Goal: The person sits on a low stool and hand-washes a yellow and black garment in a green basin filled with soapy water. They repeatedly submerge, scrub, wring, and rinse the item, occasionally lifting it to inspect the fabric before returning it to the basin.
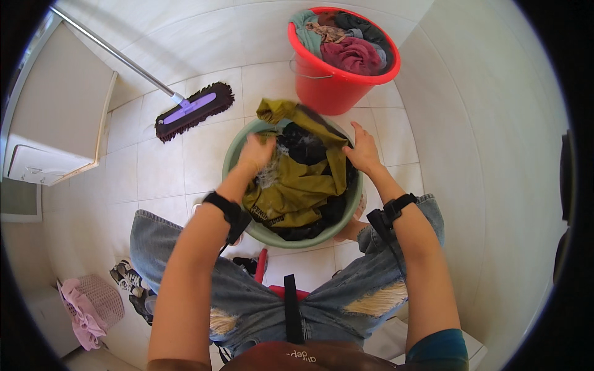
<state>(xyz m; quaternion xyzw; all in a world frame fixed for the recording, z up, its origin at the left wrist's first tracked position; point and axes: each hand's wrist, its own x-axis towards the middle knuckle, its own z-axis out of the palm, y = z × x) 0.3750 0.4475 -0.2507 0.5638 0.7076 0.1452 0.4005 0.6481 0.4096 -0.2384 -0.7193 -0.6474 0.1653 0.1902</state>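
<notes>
A round green basin (230, 153) stands on the floor before me, holding wet clothes and some water. On top lies an olive-yellow garment (301, 185) with dark lettering near its lower edge; one end of it rises over the basin's far rim. Black cloth (304, 143) shows beside and under it. My left hand (260, 150) is down in the basin's left part, on the garment by white suds; it is blurred and its fingers are partly hidden. At the right rim, my right hand (364, 148) has its thumb at the garment's edge, with the fingers spread.
A red bucket (325, 92) full of clothes stands beyond the basin. A flat mop (195, 109) with a purple plate rests on the tiles at the left, near a white cabinet (60, 106). Sneakers (127, 278) and a pink basket (102, 297) with cloth are at the lower left.
</notes>
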